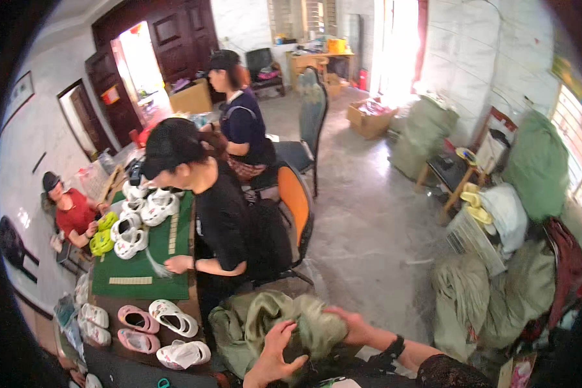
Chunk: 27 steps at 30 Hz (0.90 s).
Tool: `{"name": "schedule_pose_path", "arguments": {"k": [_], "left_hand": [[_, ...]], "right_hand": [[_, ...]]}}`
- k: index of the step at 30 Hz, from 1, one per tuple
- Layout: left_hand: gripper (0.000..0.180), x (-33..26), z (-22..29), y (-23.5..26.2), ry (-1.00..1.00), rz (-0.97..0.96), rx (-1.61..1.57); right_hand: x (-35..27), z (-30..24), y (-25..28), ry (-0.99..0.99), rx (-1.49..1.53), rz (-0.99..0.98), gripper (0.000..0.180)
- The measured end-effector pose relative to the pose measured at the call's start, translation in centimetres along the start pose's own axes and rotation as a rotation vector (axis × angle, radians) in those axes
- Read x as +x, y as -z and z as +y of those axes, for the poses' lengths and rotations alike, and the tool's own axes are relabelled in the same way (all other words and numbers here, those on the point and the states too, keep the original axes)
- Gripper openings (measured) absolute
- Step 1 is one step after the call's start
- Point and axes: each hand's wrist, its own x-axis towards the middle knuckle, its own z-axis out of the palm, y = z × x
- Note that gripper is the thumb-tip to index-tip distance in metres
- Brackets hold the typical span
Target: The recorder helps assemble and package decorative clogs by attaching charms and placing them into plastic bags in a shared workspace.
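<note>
Both hands, left hand and right hand, fingers clenched on the green sack.

Grey concrete floor — white walls, dark wooden door.

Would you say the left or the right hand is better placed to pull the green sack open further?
Probably the left hand: its fingers are spread over the near edge of the green sack, free to tug. The right hand lies on the bundled top, seemingly pinning it down.
</note>
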Motion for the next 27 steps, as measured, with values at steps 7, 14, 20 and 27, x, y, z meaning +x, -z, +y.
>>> {"name": "schedule_pose_path", "arguments": {"k": [7, 14, 20, 27], "left_hand": [[0.051, -1.8, -11.9, -2.5, 0.217, -0.461, 0.808], [0.046, 5.0, -11.2, -7.2, -0.119, -0.537, 0.486], [0.045, 14.4, -11.6, -9.4, -0.049, -0.535, 0.581], [0.039, 26.2, -11.9, -13.4, 0.266, -0.501, 0.69]], "right_hand": [[-15.6, 8.3, 5.1, -0.409, -0.191, 1.113, 0.077], [-30.4, 14.9, 4.5, -1.037, -0.245, 1.628, 0.082], [-43.4, 30.8, 1.4, -1.645, -0.232, 1.725, 0.074], [-34.6, 38.1, 22.5, -1.131, -0.306, 1.911, 0.072]]}}
